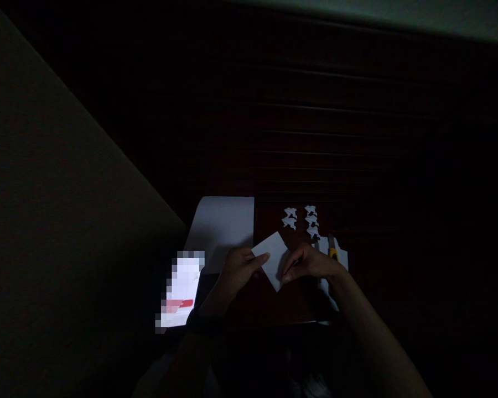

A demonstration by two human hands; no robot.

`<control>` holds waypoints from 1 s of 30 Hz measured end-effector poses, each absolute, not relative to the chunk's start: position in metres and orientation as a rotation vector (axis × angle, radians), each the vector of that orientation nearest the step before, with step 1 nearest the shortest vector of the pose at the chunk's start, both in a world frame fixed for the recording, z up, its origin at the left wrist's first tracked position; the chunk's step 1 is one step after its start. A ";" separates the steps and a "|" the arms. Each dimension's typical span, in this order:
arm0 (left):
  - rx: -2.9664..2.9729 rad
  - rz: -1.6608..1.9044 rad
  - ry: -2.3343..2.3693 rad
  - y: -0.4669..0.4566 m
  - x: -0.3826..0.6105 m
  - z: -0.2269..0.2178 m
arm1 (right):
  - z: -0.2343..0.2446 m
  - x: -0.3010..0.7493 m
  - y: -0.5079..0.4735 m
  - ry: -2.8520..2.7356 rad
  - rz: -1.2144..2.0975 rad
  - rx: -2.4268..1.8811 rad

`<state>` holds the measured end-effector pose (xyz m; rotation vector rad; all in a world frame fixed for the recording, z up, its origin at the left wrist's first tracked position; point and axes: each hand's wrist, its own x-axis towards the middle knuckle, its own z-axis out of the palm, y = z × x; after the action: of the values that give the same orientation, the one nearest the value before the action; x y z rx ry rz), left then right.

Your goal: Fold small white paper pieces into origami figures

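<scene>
Both my hands hold a small white sheet of paper (pixel 274 255) over a dark table. My left hand (pixel 237 270) pinches its left corner between thumb and fingers. My right hand (pixel 309 262) presses closed fingers on its right lower edge. The paper lies tilted, one corner pointing down between the hands.
Several small folded white paper figures (pixel 301 220) lie in two short columns beyond the hands. A larger white sheet (pixel 224 221) lies at the back left. A yellow-tipped cutter (pixel 332 250) rests on white paper at the right. A lit screen (pixel 180 290) glows at the left. The room is dark.
</scene>
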<state>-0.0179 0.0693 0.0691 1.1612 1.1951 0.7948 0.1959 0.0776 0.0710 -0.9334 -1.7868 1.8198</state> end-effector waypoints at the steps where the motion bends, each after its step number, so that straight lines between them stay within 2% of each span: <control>1: 1.163 0.801 1.208 0.070 -0.018 0.067 | 0.070 0.195 0.078 -1.751 1.792 -0.954; 10: 1.336 0.807 1.319 0.071 -0.017 0.064 | 0.060 0.178 0.083 -1.366 1.581 -1.147; 17: 1.359 0.797 1.230 0.070 -0.013 0.060 | 0.052 0.173 0.083 -1.437 1.466 -1.269; 24: 1.147 1.161 1.284 0.070 -0.010 0.060 | 0.043 0.171 0.086 -1.345 1.263 -1.251; 30: 1.070 0.964 1.113 0.072 -0.010 0.055 | 0.044 0.165 0.084 -1.271 1.277 -1.164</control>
<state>-0.0100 0.0717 0.0549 1.0700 1.1130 0.9639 0.1650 0.0842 0.0438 -1.1643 -1.2711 1.2775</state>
